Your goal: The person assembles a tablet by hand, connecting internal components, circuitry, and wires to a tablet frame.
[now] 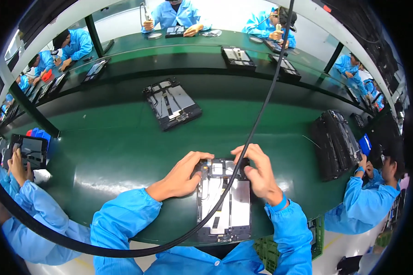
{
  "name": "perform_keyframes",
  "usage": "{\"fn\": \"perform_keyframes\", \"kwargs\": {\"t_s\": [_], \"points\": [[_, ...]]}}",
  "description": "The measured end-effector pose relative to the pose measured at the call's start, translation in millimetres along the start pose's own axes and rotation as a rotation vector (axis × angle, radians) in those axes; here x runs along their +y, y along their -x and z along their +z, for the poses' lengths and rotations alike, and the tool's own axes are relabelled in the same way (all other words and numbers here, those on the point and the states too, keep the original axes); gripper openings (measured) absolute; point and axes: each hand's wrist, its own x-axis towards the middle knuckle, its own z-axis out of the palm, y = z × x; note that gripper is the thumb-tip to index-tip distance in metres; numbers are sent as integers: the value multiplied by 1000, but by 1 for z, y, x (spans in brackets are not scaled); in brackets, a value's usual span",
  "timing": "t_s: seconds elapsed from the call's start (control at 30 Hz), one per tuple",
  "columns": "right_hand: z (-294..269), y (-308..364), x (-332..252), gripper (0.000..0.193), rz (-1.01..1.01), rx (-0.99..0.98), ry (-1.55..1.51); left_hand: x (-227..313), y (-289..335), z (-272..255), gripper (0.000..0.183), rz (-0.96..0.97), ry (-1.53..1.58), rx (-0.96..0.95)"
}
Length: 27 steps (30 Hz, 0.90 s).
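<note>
Flat on the green bench before me lies a tablet [239, 208] with its back off, showing silver battery panels, dark flex strips and a black frame. My left hand [181, 176] curls at its far left corner, fingertips on the top edge and thumb by the side. Around the far right corner bends my right hand [260, 173], its thumb and fingers pressed to the edge. A thick black cable [257, 123] crosses the view in front of the tablet and hides part of it.
A second opened tablet [172, 104] lies farther back on the green bench [110, 151]. At the right stands a stack of dark tablets [336, 144] beside a blue bin [365, 145]. Co-workers sit on both sides and across a raised shelf. A green crate [267, 251] is below the bench edge.
</note>
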Motion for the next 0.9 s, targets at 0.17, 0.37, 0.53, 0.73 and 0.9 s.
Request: {"fn": "perform_keyframes", "kwargs": {"t_s": [0.17,0.37,0.53,0.73,0.9], "points": [[38,-9,2,23,-15,-171,105,3,4,-17,81,-42,55,-143],[44,-7,6,18,-15,-153,201,9,2,-17,83,-11,40,-159],[42,-12,6,15,-36,-171,245,2,0,-20,82,76,44,-202],[41,-13,4,17,-50,-178,262,8,-1,-23,84,18,93,-255],[37,-10,8,23,-51,-210,250,7,-4,-23,84,24,114,-283]]}}
